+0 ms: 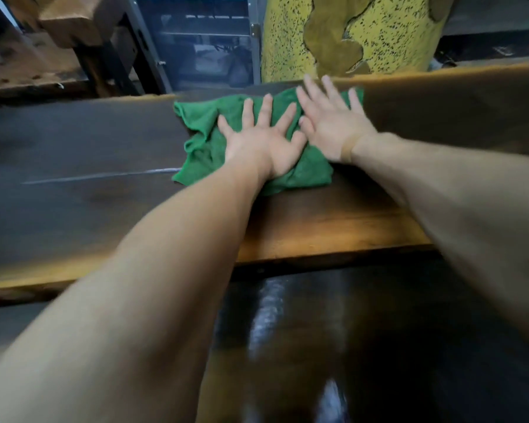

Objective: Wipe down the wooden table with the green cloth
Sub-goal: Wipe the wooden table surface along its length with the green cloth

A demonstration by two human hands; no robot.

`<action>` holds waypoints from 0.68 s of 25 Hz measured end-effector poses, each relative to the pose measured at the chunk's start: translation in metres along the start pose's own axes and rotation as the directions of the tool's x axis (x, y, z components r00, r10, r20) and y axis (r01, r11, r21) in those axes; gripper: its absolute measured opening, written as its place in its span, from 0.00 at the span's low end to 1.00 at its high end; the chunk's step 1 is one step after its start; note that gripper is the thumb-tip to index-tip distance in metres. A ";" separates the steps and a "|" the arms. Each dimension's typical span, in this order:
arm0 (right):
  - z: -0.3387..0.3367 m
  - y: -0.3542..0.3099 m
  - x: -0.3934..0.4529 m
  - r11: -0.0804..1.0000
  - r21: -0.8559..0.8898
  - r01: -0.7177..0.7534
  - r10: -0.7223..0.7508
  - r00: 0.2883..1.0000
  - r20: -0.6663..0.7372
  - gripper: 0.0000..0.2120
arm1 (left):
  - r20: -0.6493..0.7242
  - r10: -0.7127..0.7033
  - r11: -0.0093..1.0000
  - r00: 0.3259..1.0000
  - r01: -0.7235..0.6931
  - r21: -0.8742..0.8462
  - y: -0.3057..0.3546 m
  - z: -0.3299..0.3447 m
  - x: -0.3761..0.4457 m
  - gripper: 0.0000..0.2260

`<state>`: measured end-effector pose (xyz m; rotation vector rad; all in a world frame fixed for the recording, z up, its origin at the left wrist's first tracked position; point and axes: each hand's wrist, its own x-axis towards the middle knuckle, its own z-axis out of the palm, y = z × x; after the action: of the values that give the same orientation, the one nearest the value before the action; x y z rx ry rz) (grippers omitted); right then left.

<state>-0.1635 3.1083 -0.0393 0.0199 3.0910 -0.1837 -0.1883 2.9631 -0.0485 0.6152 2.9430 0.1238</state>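
A crumpled green cloth (203,138) lies on the dark wooden table (74,203), near its far edge. My left hand (263,141) presses flat on the cloth's middle with fingers spread and straight. My right hand (330,120) lies flat beside it on the cloth's right part, fingers straight and reaching the far edge. Both arms stretch forward across the table. The picture is slightly blurred around the hands.
Beyond the table's far edge stands a yellow speckled column (379,32) with brown patches. A metal-framed cabinet (202,44) and wooden beams (43,41) are at the back left. A glossy dark floor (318,346) shows below the near edge.
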 end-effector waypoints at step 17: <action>0.012 -0.067 -0.396 0.997 -0.078 -0.013 0.036 0.949 0.314 0.33 | 0.108 -0.008 1.000 0.994 0.004 0.030 0.084 0.049 -0.410 0.35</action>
<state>0.2318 3.0359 -0.0252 0.0238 2.7733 -0.0620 0.2244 2.8772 -0.0417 0.5976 2.8468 0.0441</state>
